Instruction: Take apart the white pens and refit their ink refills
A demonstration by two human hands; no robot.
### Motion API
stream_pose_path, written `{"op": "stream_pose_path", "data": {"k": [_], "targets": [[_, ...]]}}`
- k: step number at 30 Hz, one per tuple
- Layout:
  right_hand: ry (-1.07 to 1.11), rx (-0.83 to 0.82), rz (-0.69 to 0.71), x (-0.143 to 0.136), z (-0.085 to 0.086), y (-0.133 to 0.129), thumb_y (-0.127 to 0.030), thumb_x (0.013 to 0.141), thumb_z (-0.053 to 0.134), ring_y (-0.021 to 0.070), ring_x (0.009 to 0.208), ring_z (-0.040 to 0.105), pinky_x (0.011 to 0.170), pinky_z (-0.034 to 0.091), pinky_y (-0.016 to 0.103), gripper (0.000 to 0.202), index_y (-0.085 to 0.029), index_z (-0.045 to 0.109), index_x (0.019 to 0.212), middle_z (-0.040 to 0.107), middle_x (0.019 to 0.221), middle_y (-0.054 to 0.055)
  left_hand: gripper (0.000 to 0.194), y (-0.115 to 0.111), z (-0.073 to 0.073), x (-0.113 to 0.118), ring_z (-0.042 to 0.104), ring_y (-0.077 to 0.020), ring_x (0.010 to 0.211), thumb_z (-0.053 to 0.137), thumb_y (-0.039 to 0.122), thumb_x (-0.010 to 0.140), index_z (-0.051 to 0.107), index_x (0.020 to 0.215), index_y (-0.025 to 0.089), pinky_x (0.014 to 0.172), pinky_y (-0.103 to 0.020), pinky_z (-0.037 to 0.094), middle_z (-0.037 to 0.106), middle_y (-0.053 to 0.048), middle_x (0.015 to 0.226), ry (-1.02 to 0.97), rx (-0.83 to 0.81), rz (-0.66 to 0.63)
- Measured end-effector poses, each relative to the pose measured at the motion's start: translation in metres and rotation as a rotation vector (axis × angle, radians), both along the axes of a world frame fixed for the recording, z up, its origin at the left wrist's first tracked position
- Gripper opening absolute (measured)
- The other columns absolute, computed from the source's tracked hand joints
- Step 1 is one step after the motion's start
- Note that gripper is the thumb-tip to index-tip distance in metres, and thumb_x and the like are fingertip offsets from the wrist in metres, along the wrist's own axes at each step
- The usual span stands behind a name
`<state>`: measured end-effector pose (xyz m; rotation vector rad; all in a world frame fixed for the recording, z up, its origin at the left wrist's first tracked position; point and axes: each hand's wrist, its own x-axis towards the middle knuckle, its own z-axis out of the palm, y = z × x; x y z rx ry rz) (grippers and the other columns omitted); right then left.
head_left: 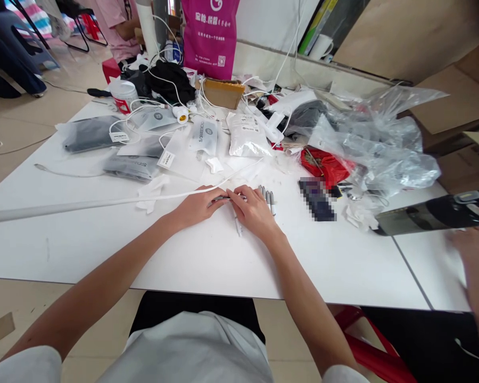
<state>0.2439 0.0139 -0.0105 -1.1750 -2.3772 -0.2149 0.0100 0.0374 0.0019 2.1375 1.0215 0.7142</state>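
Observation:
My left hand (197, 206) rests low over the white table (207, 260), its fingers closed around one end of a slim grey pen-like piece (219, 198). Meeting it fingertip to fingertip, my right hand (252, 208) pinches the other end of that piece. A light grey pen (238, 226) lies on the table below, partly under my right hand. Several grey pens (268, 199) lie side by side just right of my right hand. A white cable (143, 199) crosses the view in front of my left hand.
Packaged dark items (91, 133), a white packet (245, 135) and cables cover the table's back. On the right are a red bag (327, 166), clear plastic (383, 154), a blurred-out phone-like object (317, 199) and a dark bottle (427, 215). Another person's hand (473, 239) is at far right.

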Motion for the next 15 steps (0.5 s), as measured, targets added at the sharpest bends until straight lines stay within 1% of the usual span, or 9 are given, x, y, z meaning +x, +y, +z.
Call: {"op": "stream_pose_path", "data": {"k": [3, 5, 7, 10, 12, 15], "targets": [[0.040, -0.090, 0.051, -0.003, 0.006, -0.005, -0.009, 0.106, 0.046, 0.0257, 0.102, 0.071, 0.084, 0.057, 0.041, 0.057, -0.027, 0.049, 0.160, 0.066, 0.129, 0.015, 0.033, -0.001, 0.005, 0.001, 0.069, -0.0267, 0.111, 0.051, 0.050, 0.110, 0.073, 0.122, 0.028, 0.103, -0.040, 0.050, 0.078, -0.005, 0.117, 0.010, -0.018, 0.011], [0.121, -0.153, 0.034, -0.003, 0.009, -0.007, -0.013, 0.108, 0.046, 0.0252, 0.098, 0.073, 0.076, 0.058, 0.038, 0.055, -0.028, 0.047, 0.161, 0.070, 0.127, 0.014, 0.032, -0.001, 0.007, 0.000, 0.068, -0.0256, 0.108, 0.049, 0.047, 0.111, 0.073, 0.119, 0.027, 0.105, -0.041, 0.048, 0.078, -0.004, 0.113, 0.027, 0.003, 0.019], [0.257, -0.215, -0.003, -0.001, 0.015, -0.008, -0.023, 0.109, 0.055, 0.0235, 0.091, 0.075, 0.072, 0.059, 0.036, 0.044, -0.029, 0.055, 0.152, 0.076, 0.120, 0.009, 0.031, -0.001, 0.008, 0.000, 0.067, -0.0244, 0.103, 0.049, 0.046, 0.111, 0.072, 0.115, 0.026, 0.103, -0.040, 0.048, 0.078, -0.003, 0.111, 0.035, -0.001, 0.035], [0.519, -0.319, -0.032, 0.001, 0.025, -0.010, -0.036, 0.100, 0.074, 0.0201, 0.081, 0.074, 0.072, 0.061, 0.035, 0.026, -0.029, 0.070, 0.125, 0.081, 0.110, 0.004, 0.030, -0.002, 0.008, 0.001, 0.068, -0.0231, 0.103, 0.052, 0.049, 0.109, 0.071, 0.116, 0.026, 0.096, -0.036, 0.049, 0.077, -0.003, 0.115, -0.015, -0.086, 0.026], [0.681, -0.396, -0.018, 0.001, 0.032, -0.011, -0.040, 0.095, 0.081, 0.0192, 0.081, 0.073, 0.074, 0.062, 0.035, 0.023, -0.027, 0.073, 0.112, 0.081, 0.109, 0.004, 0.031, -0.003, 0.008, 0.002, 0.069, -0.0228, 0.105, 0.055, 0.051, 0.108, 0.070, 0.117, 0.025, 0.092, -0.034, 0.050, 0.077, -0.004, 0.118, -0.076, -0.142, 0.008], [0.899, -0.475, 0.041, -0.003, 0.036, -0.011, -0.044, 0.091, 0.085, 0.0209, 0.091, 0.077, 0.079, 0.064, 0.036, 0.027, -0.026, 0.073, 0.108, 0.080, 0.110, 0.005, 0.030, -0.006, 0.010, 0.005, 0.070, -0.0221, 0.105, 0.059, 0.050, 0.107, 0.069, 0.117, 0.023, 0.091, -0.033, 0.051, 0.077, -0.005, 0.116, -0.187, -0.207, -0.017]]}}
